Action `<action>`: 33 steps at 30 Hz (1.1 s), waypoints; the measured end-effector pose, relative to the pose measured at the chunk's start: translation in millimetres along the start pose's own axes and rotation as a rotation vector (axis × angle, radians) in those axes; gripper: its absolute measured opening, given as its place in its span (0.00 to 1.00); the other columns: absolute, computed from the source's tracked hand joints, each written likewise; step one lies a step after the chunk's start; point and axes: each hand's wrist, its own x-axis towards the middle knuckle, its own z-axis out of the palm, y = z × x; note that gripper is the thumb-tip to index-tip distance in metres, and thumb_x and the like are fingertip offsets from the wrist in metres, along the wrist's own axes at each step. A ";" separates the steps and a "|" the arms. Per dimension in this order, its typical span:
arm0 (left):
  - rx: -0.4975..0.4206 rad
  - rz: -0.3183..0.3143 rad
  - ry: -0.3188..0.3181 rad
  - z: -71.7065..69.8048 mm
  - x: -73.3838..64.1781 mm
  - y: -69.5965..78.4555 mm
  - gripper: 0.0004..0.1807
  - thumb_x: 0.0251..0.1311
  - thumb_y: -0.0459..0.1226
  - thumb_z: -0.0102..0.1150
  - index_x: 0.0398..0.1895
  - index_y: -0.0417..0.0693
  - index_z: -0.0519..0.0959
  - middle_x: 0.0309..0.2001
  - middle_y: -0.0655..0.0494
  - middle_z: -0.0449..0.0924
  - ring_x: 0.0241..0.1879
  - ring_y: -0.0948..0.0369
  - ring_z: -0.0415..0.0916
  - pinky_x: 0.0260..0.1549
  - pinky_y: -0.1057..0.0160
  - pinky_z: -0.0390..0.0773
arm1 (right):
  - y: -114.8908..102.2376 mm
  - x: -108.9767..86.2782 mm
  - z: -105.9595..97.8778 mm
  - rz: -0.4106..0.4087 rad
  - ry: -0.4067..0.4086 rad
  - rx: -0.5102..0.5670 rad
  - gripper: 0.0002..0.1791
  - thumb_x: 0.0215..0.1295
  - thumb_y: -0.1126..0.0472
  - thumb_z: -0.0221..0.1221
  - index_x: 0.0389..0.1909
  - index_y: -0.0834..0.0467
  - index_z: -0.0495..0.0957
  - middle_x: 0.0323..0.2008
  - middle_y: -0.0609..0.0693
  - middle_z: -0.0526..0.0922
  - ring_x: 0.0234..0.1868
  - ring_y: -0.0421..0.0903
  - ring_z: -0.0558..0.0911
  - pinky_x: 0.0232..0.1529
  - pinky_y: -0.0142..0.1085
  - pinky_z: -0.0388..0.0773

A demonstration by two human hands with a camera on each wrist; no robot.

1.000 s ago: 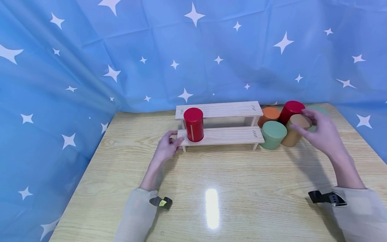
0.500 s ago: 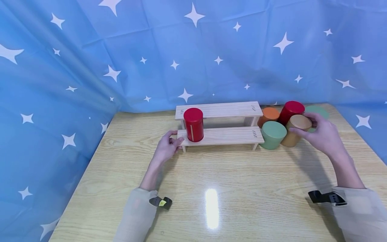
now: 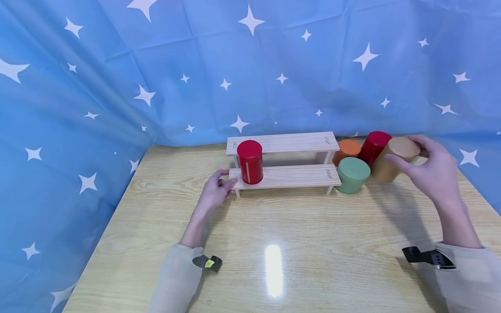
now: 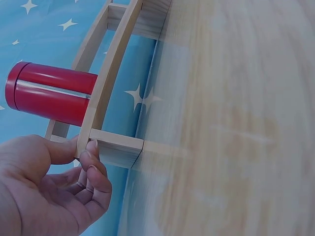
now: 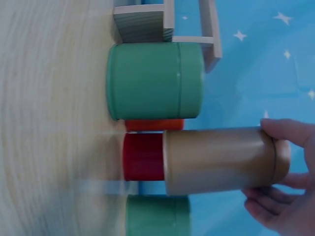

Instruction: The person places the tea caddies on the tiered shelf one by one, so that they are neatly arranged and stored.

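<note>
My left hand (image 3: 215,189) pinches the left end of the lower board of a two-tier wooden shelf (image 3: 293,175), thumb on top and fingers beneath. A red canister (image 3: 250,164) stands upright near that end of the lower tier. At the right, my right hand (image 3: 434,167) grips a tan canister (image 3: 391,163) by its lidded top. In the right wrist view the tan canister (image 5: 219,161) is off the table, its bottom level with the middle of the red canister (image 5: 143,157) behind it.
Beside the shelf's right end stand a short green canister (image 3: 353,176), an orange canister (image 3: 347,151) and another red canister (image 3: 373,148). A second green canister (image 5: 157,216) is mostly hidden in the head view. A blue star-patterned cloth (image 3: 274,56) hangs behind the table.
My right hand has closed on the tan canister and raised it off the table, slightly to the right. My left hand and the shelf have stayed in place.
</note>
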 end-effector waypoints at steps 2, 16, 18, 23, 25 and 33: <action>-0.004 -0.002 0.001 -0.5 -0.3 -0.4 0.25 0.73 0.40 0.59 0.69 0.41 0.68 0.26 0.49 0.74 0.32 0.49 0.82 0.24 0.66 0.71 | -3.6 -0.4 -1.5 0.008 0.045 -0.018 0.35 0.61 0.54 0.71 0.67 0.62 0.73 0.53 0.43 0.76 0.42 0.21 0.63 0.44 0.24 0.59; -0.003 -0.006 0.013 0.1 -1.6 -1.2 0.24 0.73 0.39 0.58 0.68 0.40 0.69 0.26 0.48 0.73 0.33 0.46 0.83 0.23 0.67 0.71 | -41.2 -9.3 1.5 -0.056 0.187 0.032 0.35 0.54 0.63 0.75 0.65 0.59 0.77 0.46 0.26 0.71 0.47 0.23 0.66 0.49 0.22 0.61; -0.003 -0.005 0.011 0.3 -1.5 -1.2 0.25 0.73 0.39 0.58 0.68 0.40 0.68 0.26 0.49 0.74 0.34 0.46 0.83 0.24 0.66 0.72 | -47.2 -12.2 3.5 -0.093 0.175 0.060 0.35 0.53 0.65 0.76 0.64 0.59 0.78 0.44 0.23 0.70 0.47 0.24 0.68 0.49 0.23 0.61; -0.002 -0.004 0.005 0.6 -1.0 -0.3 0.25 0.74 0.39 0.58 0.69 0.40 0.68 0.27 0.48 0.75 0.34 0.47 0.83 0.28 0.64 0.74 | -62.4 -19.8 11.7 -0.180 0.136 0.114 0.35 0.50 0.67 0.77 0.63 0.59 0.79 0.45 0.25 0.72 0.48 0.26 0.69 0.50 0.23 0.61; -0.003 -0.004 0.004 0.7 -1.0 0.0 0.25 0.74 0.39 0.58 0.69 0.40 0.68 0.27 0.48 0.75 0.34 0.47 0.83 0.28 0.63 0.75 | -68.4 -22.0 16.4 -0.215 0.122 0.140 0.35 0.49 0.68 0.77 0.62 0.59 0.80 0.48 0.33 0.77 0.50 0.27 0.70 0.51 0.23 0.62; -0.002 0.002 0.001 0.5 -1.3 0.1 0.25 0.73 0.40 0.58 0.69 0.40 0.68 0.29 0.48 0.76 0.34 0.48 0.83 0.27 0.64 0.74 | -88.9 -30.9 39.5 -0.337 0.028 0.152 0.37 0.48 0.70 0.77 0.63 0.61 0.78 0.54 0.59 0.81 0.42 0.30 0.71 0.39 0.25 0.64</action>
